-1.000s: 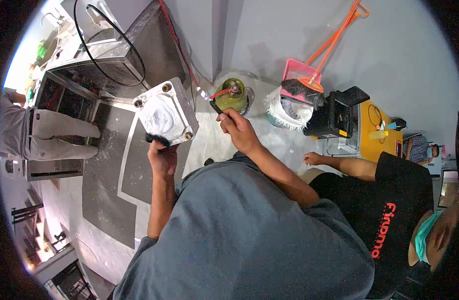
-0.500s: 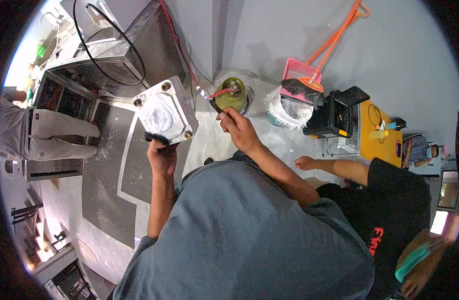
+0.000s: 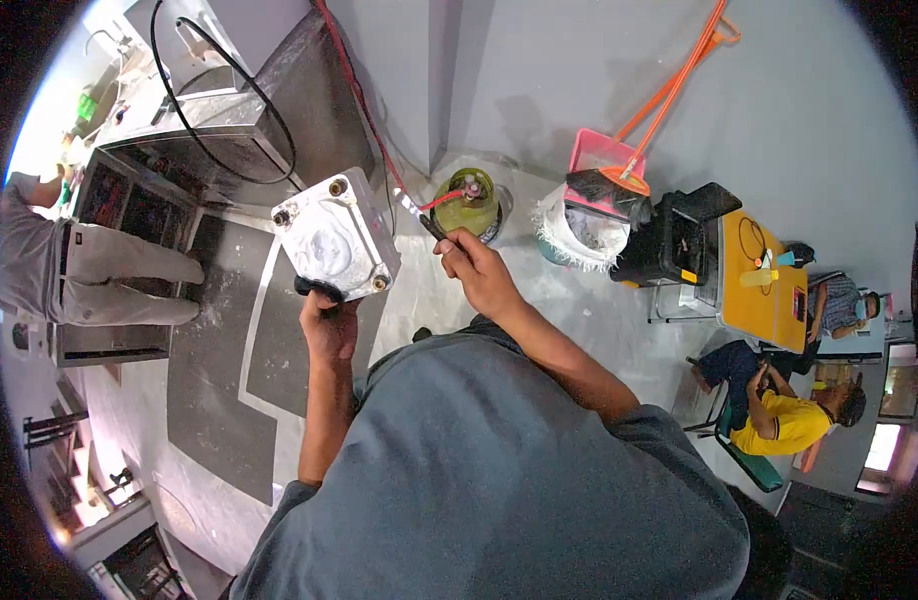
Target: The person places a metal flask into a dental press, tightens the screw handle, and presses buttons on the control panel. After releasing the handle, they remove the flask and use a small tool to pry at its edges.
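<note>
A white, block-shaped mould (image 3: 322, 250) with metal bushings at its corners and a rounded hollow in its face is held up at the centre left. My left hand (image 3: 331, 325) is closed round a black grip at its lower edge. My right hand (image 3: 479, 270) is closed on the dark handle of a small tool (image 3: 415, 210) with a pale, shiny blade. The blade points up and left, a little right of the mould and apart from it.
Beyond the tool stands a green gas cylinder (image 3: 466, 200) with a red hose. A bucket (image 3: 589, 232), pink dustpan and broom, black toolbox (image 3: 676, 240) and yellow table (image 3: 754, 290) are rightward. One person stands left; others sit right.
The person in black at the right has gone from view, uncovering a seated person in yellow. The mould and both my hands have shifted only slightly in view.
</note>
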Action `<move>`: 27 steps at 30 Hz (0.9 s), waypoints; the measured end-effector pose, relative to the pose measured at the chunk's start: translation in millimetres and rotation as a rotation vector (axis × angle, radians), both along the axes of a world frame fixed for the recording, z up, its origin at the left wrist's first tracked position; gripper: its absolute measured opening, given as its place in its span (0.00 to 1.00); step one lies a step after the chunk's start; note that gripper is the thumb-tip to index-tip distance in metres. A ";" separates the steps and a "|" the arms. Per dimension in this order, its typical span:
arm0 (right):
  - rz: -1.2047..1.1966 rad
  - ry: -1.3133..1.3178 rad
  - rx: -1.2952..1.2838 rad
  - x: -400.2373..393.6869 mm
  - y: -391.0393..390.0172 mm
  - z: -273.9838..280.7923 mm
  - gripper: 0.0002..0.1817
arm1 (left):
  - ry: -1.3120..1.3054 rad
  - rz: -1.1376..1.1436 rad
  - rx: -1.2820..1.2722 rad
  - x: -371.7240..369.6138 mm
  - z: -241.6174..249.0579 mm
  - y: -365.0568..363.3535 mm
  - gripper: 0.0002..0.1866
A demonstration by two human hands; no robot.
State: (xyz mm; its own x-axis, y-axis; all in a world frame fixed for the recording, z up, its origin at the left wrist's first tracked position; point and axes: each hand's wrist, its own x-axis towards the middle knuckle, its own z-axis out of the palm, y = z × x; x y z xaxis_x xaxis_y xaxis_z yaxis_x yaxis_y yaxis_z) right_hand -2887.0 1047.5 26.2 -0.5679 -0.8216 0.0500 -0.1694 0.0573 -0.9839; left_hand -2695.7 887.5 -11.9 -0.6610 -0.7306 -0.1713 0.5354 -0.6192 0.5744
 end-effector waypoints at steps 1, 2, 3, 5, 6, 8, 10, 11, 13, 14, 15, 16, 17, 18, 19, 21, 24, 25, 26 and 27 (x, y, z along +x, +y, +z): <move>0.001 -0.002 0.001 1.7 0.3 0.1 0.12 | 0.006 0.009 -0.002 0.0 0.3 0.9 0.32; -0.007 -0.023 0.010 4.5 0.5 1.0 0.13 | 0.012 0.017 -0.003 0.3 0.9 1.8 0.31; -0.014 -0.038 0.018 4.0 -0.1 2.0 0.13 | 0.015 0.019 -0.003 -1.0 1.9 1.5 0.31; -0.005 -0.039 0.022 3.0 0.8 -0.3 0.13 | 0.006 0.011 0.007 -0.5 4.0 2.9 0.30; 0.003 -0.040 0.024 2.7 0.9 -1.7 0.13 | 0.004 0.012 0.009 -0.1 3.0 3.0 0.30; 0.001 -0.014 0.027 0.9 0.7 -4.3 0.13 | 0.032 0.017 0.009 0.6 -0.4 2.5 0.31; -0.003 0.014 0.028 0.1 1.5 -3.9 0.12 | 0.009 0.030 0.017 0.7 -4.7 1.5 0.32; 0.000 0.005 0.029 0.3 1.9 -2.3 0.13 | -0.014 0.045 0.024 1.1 -6.4 1.0 0.33; 0.005 -0.005 0.032 -0.5 2.6 -2.7 0.13 | 0.017 0.021 -0.007 2.1 -8.6 1.0 0.33; 0.009 -0.009 0.028 -1.0 2.6 -4.7 0.13 | 0.047 -0.002 -0.039 2.8 -9.0 1.3 0.33; 0.013 -0.012 0.025 -0.9 2.4 -6.1 0.13 | 0.048 0.000 -0.038 3.5 -9.6 1.1 0.33; 0.013 -0.012 0.025 -0.8 2.5 -6.2 0.13 | 0.045 -0.002 -0.042 3.4 -8.8 1.1 0.32; 0.012 0.004 0.021 -0.6 2.9 -6.2 0.13 | 0.043 -0.005 -0.045 3.2 -8.1 1.2 0.32; 0.010 0.019 0.017 -0.3 3.2 -6.3 0.13 | 0.042 -0.006 -0.044 3.0 -7.3 1.7 0.32; 0.010 0.018 0.018 -0.6 3.2 -7.4 0.13 | 0.017 0.022 -0.006 1.2 -1.3 3.5 0.32; 0.018 -0.008 0.027 -1.7 1.9 -10.4 0.12 | -0.009 0.050 0.033 1.2 -0.9 2.7 0.32; 0.005 0.002 0.042 -1.0 0.3 -9.4 0.12 | 0.032 0.012 0.021 3.3 -8.0 -1.7 0.31; 0.005 0.002 0.041 -0.5 0.3 -7.8 0.12 | 0.030 0.014 0.020 3.0 -6.8 -1.3 0.31; 0.002 -0.002 0.053 -1.4 1.6 -5.8 0.12 | 0.029 0.018 0.018 1.0 -6.5 0.5 0.30; -0.001 -0.005 0.065 -0.9 1.4 -4.5 0.12 | 0.030 0.020 0.016 0.6 -6.8 0.8 0.30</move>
